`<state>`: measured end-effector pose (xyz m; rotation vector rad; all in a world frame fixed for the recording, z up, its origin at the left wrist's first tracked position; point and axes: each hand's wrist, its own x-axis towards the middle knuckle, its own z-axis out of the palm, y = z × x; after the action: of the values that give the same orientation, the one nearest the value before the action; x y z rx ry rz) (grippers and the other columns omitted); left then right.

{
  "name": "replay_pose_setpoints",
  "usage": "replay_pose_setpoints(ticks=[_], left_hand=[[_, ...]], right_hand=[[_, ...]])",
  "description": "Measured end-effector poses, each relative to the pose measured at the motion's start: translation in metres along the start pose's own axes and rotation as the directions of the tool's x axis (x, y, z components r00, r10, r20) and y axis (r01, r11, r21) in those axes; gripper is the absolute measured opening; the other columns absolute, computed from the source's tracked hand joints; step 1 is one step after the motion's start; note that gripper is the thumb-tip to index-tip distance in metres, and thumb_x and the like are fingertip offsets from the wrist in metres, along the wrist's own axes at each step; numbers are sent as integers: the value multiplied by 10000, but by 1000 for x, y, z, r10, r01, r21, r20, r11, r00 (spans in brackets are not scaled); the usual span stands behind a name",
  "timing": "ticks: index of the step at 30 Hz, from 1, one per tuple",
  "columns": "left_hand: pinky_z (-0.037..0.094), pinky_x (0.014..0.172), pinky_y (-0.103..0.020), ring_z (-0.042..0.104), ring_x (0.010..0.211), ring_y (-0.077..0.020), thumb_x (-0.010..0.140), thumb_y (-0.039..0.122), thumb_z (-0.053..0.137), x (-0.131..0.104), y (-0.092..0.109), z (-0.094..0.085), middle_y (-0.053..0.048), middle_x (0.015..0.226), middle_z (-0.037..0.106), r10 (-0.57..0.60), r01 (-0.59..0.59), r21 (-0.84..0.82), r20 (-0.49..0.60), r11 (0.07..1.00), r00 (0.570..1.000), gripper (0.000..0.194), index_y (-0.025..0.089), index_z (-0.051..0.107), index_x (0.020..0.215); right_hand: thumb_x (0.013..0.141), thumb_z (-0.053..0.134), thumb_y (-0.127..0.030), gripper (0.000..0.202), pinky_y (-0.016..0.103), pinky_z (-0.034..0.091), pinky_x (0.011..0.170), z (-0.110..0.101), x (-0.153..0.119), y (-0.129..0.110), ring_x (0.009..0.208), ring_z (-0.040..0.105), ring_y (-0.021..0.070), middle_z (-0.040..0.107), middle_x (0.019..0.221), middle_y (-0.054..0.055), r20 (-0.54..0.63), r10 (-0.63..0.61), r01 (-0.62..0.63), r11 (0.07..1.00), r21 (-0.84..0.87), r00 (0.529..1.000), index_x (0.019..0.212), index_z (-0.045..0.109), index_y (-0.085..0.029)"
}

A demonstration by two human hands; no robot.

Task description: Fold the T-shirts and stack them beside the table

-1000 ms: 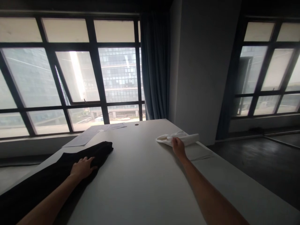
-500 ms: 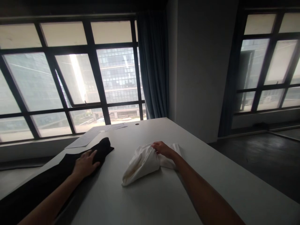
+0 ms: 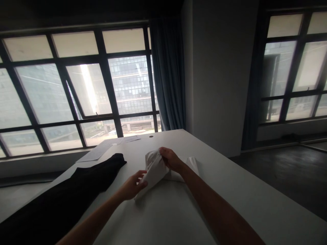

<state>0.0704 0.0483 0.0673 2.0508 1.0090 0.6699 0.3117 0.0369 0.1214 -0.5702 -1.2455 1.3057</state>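
A crumpled white cloth is partly lifted off the white table, and its kind of garment cannot be made out. My right hand pinches its upper edge with closed fingers. At the left edge of the cloth is my left hand, its fingers and thumb apart around that side. Whether they press on the fabric is hard to see. A flat white fabric part lies behind my right wrist, perhaps belonging to the same cloth. Along the table's left side stretches a black garment, touched by neither hand.
Sheets of paper lie at the far left of the table, near a small round cable hole. Beyond the table stand windows, a blue curtain and a grey pillar. Dark floor lies to the right.
My left hand has left the black garment and moved right to the white cloth. My right hand has raised the cloth's edge slightly and shifted left. The view has turned a little.
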Motion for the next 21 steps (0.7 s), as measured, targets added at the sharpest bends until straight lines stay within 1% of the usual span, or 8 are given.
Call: replay_pose_setpoints(ticks=[2, 4, 8, 11, 14, 16, 19, 21], left_hand=[[523, 808, -389, 667, 935, -257, 766, 599, 666, -3, 7, 6, -100, 1059, 716, -10, 10, -57, -2, 998, 1000, 560, 178, 617, 1133], [514, 800, -376, 661, 920, -260, 735, 613, 697, -12, 20, 10, -82, 975, 717, -44, 48, -173, 26, 984, 999, 537, 158, 641, 1014], [518, 707, -325, 660, 824, -215, 698, 576, 763, -37, 66, 1, -22, 895, 693, -107, 136, -393, 95, 910, 990, 477, 187, 616, 932], [517, 632, -298, 651, 725, -188, 634, 541, 823, -52, 100, -24, 7, 808, 673, -128, 78, -479, -73, 874, 989, 479, 199, 584, 869], [518, 593, -277, 630, 654, -165, 610, 494, 847, -59, 120, -54, 16, 732, 644, -205, 15, -520, -309, 854, 929, 457, 187, 582, 821], [534, 587, -288, 632, 637, -168, 648, 487, 814, -64, 125, -68, 3, 730, 643, -271, 29, -548, -366, 836, 890, 414, 178, 597, 817], [533, 535, -273, 617, 569, -150, 708, 442, 748, -73, 127, -80, 12, 690, 626, -300, 12, -590, -394, 808, 869, 316, 183, 602, 814], [486, 469, -213, 565, 493, -105, 711, 388, 736, -79, 128, -90, 52, 612, 568, -256, -104, -581, -504, 808, 825, 260, 198, 579, 792]], right_hand=[[623, 793, -568, 452, 253, 345, 546, 11, -6, -3, 561, 403, 100, 480, 590, -50, 110, 25, -31, 998, 48, 994, 667, 541, -195], [642, 771, -559, 439, 253, 348, 552, 15, -8, -7, 565, 390, 97, 467, 590, -52, 125, -4, -4, 998, 65, 992, 652, 534, -190], [676, 728, -523, 399, 243, 344, 551, 3, 0, -15, 585, 367, 96, 453, 602, -58, -180, -180, 174, 984, -47, 967, 634, 504, -196], [659, 730, -536, 420, 234, 351, 544, -5, 8, -15, 582, 372, 94, 439, 605, -66, -345, -248, 227, 969, -100, 906, 643, 467, -209], [679, 707, -601, 453, 242, 405, 562, 1, 9, -11, 586, 442, 101, 470, 621, -62, -259, -192, 174, 981, -91, 946, 694, 468, -217], [710, 665, -644, 461, 265, 454, 592, 7, 8, -7, 624, 511, 122, 527, 660, -42, -213, -172, 138, 977, -165, 962, 740, 498, -215], [787, 575, -642, 441, 283, 471, 602, 14, 6, -3, 657, 545, 144, 575, 697, -12, -229, -226, 112, 899, -423, 947, 762, 544, -204], [840, 529, -587, 401, 287, 463, 612, 15, 4, -2, 657, 548, 148, 589, 694, 0, -233, -292, 103, 799, -592, 927, 750, 556, -198]])
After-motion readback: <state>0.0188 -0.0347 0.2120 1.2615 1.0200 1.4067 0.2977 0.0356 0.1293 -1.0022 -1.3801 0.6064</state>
